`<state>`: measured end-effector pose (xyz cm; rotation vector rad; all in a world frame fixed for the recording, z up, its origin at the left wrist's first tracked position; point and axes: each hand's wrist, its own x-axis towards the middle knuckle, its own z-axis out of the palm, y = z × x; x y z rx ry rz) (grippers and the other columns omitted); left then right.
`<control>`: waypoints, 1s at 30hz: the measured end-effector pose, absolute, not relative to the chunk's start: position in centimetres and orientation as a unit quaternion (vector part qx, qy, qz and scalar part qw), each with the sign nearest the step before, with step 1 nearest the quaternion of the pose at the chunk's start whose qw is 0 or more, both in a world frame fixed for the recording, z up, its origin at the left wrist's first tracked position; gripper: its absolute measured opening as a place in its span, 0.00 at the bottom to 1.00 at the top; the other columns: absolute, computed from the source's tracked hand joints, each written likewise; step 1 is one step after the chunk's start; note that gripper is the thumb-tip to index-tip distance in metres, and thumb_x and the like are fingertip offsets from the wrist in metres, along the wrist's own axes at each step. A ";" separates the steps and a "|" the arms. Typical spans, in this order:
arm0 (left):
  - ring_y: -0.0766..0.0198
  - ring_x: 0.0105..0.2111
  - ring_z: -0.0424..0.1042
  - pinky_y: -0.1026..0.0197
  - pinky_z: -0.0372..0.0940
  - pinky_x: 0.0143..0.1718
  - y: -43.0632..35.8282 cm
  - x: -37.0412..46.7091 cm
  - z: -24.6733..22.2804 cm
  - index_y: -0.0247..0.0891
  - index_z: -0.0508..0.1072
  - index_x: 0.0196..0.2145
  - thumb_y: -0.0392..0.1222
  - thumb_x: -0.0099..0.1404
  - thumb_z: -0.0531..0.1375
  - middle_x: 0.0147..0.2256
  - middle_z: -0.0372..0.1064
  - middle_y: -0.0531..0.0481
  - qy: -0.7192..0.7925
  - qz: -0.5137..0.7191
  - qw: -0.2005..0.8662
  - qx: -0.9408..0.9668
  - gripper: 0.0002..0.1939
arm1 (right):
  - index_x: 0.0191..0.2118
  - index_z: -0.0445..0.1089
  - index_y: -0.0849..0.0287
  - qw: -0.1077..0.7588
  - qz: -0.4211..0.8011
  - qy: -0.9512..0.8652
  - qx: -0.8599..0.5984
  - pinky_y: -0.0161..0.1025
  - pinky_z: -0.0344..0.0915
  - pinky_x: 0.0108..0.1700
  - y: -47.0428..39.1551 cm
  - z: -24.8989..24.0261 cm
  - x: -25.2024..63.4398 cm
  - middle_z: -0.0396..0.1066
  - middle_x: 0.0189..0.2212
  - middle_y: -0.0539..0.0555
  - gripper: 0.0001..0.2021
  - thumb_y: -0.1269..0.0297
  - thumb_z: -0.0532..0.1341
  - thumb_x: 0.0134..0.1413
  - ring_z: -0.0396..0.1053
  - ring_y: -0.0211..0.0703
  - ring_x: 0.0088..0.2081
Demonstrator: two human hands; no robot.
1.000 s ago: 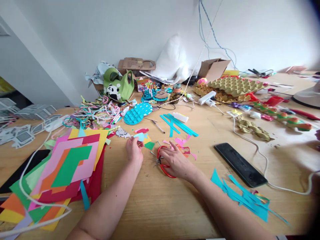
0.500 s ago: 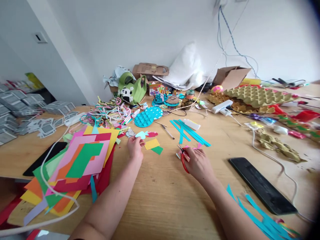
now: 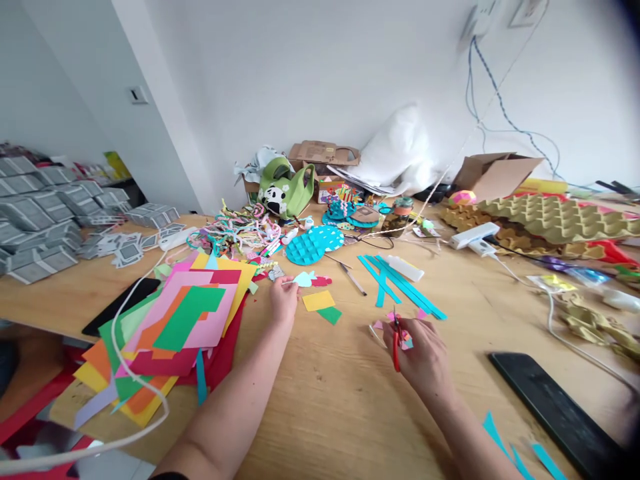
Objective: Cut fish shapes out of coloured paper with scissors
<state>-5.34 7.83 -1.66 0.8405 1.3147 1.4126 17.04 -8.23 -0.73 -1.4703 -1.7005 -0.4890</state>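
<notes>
My left hand is closed, its fingertips pinched at the left end of a pale blue paper fish. A dark red paper cutout lies right against that fish. Small yellow and green paper pieces rest just to the right of this hand. Red-handled scissors are in my right hand, fingers wrapped round them, blades pointing away from me. Beneath and around this hand lie pink paper scraps, partly covered by it.
Stacked coloured paper lies at left with a white cable across it. Blue strips, a pen and blue discs sit ahead. A black phone-like slab is at right, egg trays behind.
The view has swung left, so the table's things appear further right. The scissors have turned from pointing left to pointing away from me. My left hand stays by the pale blue fish.
</notes>
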 end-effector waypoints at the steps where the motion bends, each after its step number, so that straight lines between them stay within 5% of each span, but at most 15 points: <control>1: 0.65 0.21 0.71 0.67 0.63 0.21 8.1 -5.6 -1.7 0.37 0.69 0.32 0.31 0.50 0.63 0.22 0.71 0.53 0.546 0.591 0.486 0.341 0.10 | 0.35 0.65 0.55 0.416 -0.197 -0.673 -0.578 0.40 0.64 0.34 -8.2 -0.7 17.0 0.70 0.22 0.50 0.05 0.65 0.62 0.60 0.68 0.44 0.24; 13: 0.62 0.27 0.73 0.65 0.63 0.30 8.6 -5.4 -2.4 0.37 0.71 0.23 0.28 0.45 0.66 0.22 0.72 0.51 0.542 0.549 0.480 0.418 0.09 | 0.33 0.62 0.55 0.440 -0.210 -0.673 -0.556 0.40 0.65 0.34 -8.5 -0.2 16.9 0.69 0.23 0.50 0.08 0.69 0.64 0.57 0.68 0.43 0.25; 30: 0.66 0.20 0.72 0.64 0.68 0.26 8.0 -4.6 -1.8 0.34 0.70 0.25 0.28 0.49 0.65 0.21 0.73 0.50 0.509 0.514 0.560 0.404 0.07 | 0.33 0.62 0.54 0.445 -0.202 -0.678 -0.550 0.40 0.66 0.35 -8.5 0.1 16.6 0.66 0.22 0.48 0.09 0.72 0.63 0.57 0.66 0.41 0.25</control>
